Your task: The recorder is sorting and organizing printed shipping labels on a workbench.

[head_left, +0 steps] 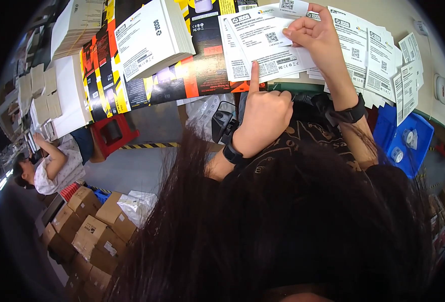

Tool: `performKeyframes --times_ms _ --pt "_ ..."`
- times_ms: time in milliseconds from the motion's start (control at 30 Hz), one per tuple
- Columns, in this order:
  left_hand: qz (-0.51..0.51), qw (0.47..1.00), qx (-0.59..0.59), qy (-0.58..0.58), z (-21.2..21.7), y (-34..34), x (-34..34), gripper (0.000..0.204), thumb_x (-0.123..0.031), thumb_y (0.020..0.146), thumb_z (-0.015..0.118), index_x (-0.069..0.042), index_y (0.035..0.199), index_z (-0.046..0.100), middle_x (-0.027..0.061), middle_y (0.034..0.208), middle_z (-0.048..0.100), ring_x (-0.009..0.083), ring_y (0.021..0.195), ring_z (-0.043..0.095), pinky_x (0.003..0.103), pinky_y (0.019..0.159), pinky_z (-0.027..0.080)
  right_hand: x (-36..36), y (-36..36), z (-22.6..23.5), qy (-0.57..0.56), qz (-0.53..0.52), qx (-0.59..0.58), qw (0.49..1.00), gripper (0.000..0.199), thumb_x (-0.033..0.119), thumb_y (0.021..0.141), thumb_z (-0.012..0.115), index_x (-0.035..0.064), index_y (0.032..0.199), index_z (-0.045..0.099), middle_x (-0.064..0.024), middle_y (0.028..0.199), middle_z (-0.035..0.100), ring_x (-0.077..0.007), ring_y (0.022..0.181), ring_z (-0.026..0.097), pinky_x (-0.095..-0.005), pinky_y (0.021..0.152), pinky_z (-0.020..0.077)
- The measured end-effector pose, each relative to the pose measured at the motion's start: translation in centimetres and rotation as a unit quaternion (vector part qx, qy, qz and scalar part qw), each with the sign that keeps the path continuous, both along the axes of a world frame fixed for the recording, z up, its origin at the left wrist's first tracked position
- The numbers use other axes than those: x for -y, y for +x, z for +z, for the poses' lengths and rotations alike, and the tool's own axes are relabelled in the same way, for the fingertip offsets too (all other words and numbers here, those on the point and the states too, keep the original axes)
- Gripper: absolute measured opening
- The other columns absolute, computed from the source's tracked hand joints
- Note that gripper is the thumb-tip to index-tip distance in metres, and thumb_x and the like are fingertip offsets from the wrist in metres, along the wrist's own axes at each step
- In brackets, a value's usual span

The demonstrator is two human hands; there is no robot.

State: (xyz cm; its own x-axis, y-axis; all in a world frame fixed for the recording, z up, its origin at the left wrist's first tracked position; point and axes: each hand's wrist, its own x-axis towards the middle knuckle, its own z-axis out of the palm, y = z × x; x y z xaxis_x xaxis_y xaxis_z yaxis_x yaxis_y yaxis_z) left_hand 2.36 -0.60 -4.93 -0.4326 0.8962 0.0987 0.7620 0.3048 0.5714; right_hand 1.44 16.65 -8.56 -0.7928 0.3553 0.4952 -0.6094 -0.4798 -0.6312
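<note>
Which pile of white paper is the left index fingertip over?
The low middle pile, between the taller stack and the spread sheets; neither of those has the left hand over it.

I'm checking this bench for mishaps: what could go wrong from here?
The small white paper label with a square code might slip or crease, as only fingertips of the right hand seem to hold it. The white printed sheet overlaps others and could skew, with one left-hand fingertip on it. A loose white printed slip on the right seems to reach past the table edge near the blue plastic bin; a bump might drop it.
</note>
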Motion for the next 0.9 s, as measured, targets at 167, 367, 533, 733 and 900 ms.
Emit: performKeyframes --times_ms 167,367,533,733,900 --pt "-0.001 1.000 -0.004 -0.008 0.0 0.0 0.0 0.016 -0.007 0.071 0.058 -0.001 0.056 0.057 0.0132 0.047 0.053 0.0275 0.043 0.055 0.052 0.109 0.013 -0.2 1.9 2.1 0.108 -0.107 0.394 0.906 0.056 -0.011 0.076 0.060 0.0020 0.118 0.026 -0.0050 0.073 0.055 -0.0102 0.066 0.055 -0.0180 0.061 0.0458" --pt "0.001 1.000 -0.005 -0.011 0.1 -0.1 0.0 0.016 -0.007 0.071 0.058 -0.001 0.056 0.057 0.0132 0.047 0.054 0.0280 0.043 0.054 0.053 0.109 0.013 -1.3 2.0 3.0 0.021 -0.096 0.387 0.917 0.052 -0.011 0.077 0.059 0.0029 0.116 0.027 -0.0050 0.073 0.057 -0.0106 0.065 0.056 -0.0175 0.060 0.0465" --pt "0.004 1.000 0.002 -0.005 0.0 0.0 0.0 0.016 -0.007 0.071 0.059 -0.001 0.056 0.057 0.0129 0.047 0.054 0.0280 0.043 0.054 0.053 0.109 0.013 -2.0 2.4 1.4 0.088 -0.049 0.352 0.931 0.058 -0.002 0.079 0.060 0.0020 0.125 0.025 -0.0172 0.099 0.057 -0.0199 0.092 0.058 -0.0279 0.078 0.0484" --pt "-0.002 0.999 -0.025 -0.044 -0.3 -0.1 0.3 0.021 -0.015 0.072 0.064 -0.008 0.058 0.050 0.0068 0.049 0.052 0.0251 0.046 0.055 0.051 0.110 0.011 -0.6 2.1 1.5 0.196 -0.131 0.398 0.887 0.051 -0.001 0.079 0.063 -0.0026 0.120 0.031 -0.0071 0.081 0.059 -0.0091 0.074 0.057 -0.0201 0.066 0.0464" --pt "-0.001 0.999 -0.036 -0.029 -0.2 -0.3 0.3 0.020 -0.015 0.071 0.064 -0.008 0.058 0.050 0.0068 0.050 0.053 0.0250 0.046 0.055 0.051 0.110 0.012 -0.5 2.0 1.6 0.200 -0.123 0.394 0.888 0.052 -0.001 0.078 0.064 -0.0030 0.118 0.031 -0.0077 0.080 0.060 -0.0088 0.070 0.058 -0.0200 0.062 0.0472"
